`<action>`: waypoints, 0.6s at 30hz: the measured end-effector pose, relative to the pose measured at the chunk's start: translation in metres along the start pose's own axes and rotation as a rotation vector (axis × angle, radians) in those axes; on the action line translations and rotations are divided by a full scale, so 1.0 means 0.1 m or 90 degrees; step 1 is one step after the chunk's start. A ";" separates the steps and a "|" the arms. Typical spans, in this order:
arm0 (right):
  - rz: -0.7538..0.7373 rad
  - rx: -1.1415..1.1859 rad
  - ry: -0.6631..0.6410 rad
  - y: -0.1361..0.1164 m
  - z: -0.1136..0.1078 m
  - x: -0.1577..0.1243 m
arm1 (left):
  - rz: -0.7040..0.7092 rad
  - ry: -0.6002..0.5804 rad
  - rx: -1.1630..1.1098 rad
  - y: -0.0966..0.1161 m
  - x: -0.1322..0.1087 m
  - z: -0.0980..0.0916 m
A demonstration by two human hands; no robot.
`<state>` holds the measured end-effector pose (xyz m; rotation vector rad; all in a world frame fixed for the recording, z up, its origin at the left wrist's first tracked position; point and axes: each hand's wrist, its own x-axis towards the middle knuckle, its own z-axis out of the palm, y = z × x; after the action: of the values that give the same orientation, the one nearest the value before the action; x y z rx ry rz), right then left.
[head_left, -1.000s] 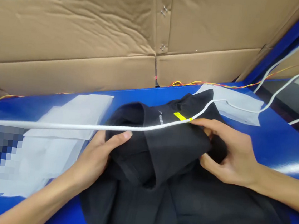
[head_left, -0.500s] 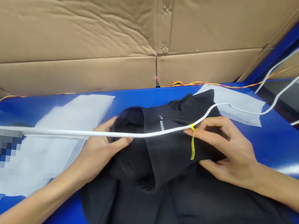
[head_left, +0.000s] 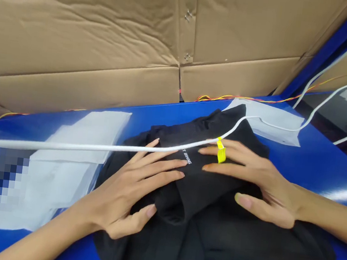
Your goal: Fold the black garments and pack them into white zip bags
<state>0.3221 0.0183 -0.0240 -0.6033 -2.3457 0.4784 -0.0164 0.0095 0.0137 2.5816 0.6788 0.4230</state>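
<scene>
A black garment (head_left: 211, 184) with small white lettering lies bunched on the blue tabletop. My left hand (head_left: 136, 184) rests on it with fingers stretched out, their tips beside the lettering. To the right, my right hand (head_left: 250, 172) is spread flat over the cloth, thumb held apart. A white cable (head_left: 127, 149) crosses in front of the garment and passes over the fingertips of both hands. The yellow tag (head_left: 221, 152) on this cable hangs over the fingers of my right hand.
White plastic bags (head_left: 74, 148) lie at the left, and another white sheet (head_left: 281, 121) lies behind the garment. Brown cardboard (head_left: 93, 33) walls the back of the blue table (head_left: 307, 162). Twisted red and yellow wires (head_left: 221, 97) run along its rear edge.
Both hands have let go of their pinched grip on the garment and spread flat on it. My left hand has moved right, from the opening's edge onto the cloth by the lettering.
</scene>
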 end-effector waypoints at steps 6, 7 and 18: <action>0.253 -0.112 0.170 0.03 -0.01 0.02 | -0.020 -0.027 0.032 0.04 0.07 -0.02; 0.270 -0.119 0.136 0.03 -0.01 0.03 | -0.015 -0.026 0.043 0.05 0.08 -0.01; 0.438 0.333 0.136 0.10 -0.07 0.09 | 0.008 -0.037 0.071 0.07 0.11 0.02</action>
<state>0.3239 0.0322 -0.0189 -1.1240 -1.6599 1.2157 -0.0039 0.0086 0.0171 2.6921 0.6843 0.3213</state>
